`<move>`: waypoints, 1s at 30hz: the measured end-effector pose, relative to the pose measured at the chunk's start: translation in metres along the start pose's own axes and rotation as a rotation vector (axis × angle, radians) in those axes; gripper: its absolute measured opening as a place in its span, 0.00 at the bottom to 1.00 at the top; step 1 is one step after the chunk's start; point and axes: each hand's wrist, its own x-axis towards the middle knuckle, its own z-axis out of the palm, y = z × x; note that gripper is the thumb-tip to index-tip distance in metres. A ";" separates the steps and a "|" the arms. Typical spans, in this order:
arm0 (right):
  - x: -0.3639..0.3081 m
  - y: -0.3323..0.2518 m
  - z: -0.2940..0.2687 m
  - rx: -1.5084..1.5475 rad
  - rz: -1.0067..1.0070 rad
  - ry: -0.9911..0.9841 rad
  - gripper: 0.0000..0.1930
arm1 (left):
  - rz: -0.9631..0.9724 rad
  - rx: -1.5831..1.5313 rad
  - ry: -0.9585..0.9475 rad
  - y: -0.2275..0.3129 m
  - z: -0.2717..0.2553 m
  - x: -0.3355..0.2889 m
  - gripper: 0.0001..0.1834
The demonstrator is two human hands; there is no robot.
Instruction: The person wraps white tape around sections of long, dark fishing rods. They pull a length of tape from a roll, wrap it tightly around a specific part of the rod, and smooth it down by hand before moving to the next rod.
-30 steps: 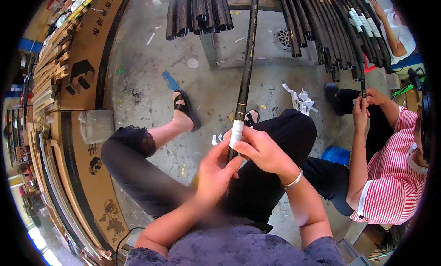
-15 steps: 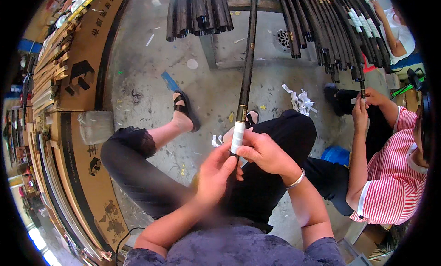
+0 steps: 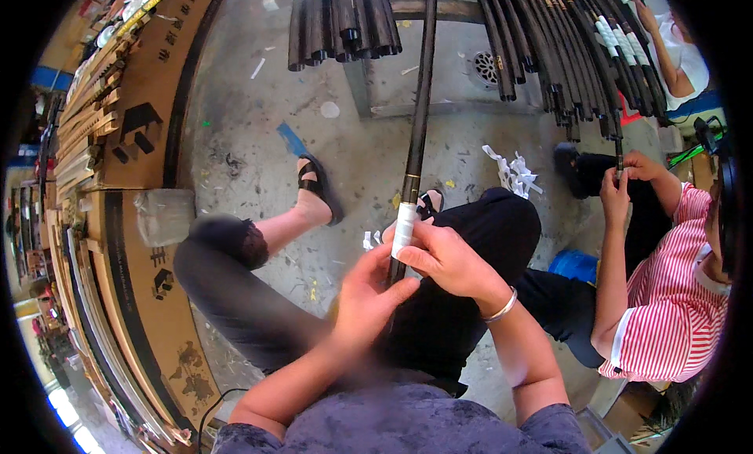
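Note:
A long black rod with gold bands runs from the top of the view down to my lap. White tape is wrapped around it near its lower end. My right hand is closed on the taped part, with thumb and fingers pinching it. Just below the tape, my left hand curls around the rod; its thumb lies across the front and its other fingers are partly hidden behind. The lowest part of the rod is lost against my black trousers.
Bundles of black rods and more rods lie on a metal frame ahead. At right a co-worker in a striped shirt handles another rod. White scraps litter the floor. Cardboard boxes line the left.
The rod's lower end has shifted slightly left. My left thumb has come off the rod's side and now stretches across below the tape. My right hand stays on the tape.

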 end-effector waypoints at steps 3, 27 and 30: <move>-0.007 -0.010 -0.004 0.039 0.094 -0.013 0.15 | -0.097 -0.073 -0.002 0.009 -0.001 -0.003 0.24; -0.008 0.004 -0.003 -0.069 0.071 -0.007 0.17 | -0.111 -0.186 -0.013 0.006 0.001 -0.004 0.25; -0.006 0.000 0.000 -0.097 0.052 0.035 0.16 | -0.015 0.053 -0.059 0.000 -0.004 0.000 0.24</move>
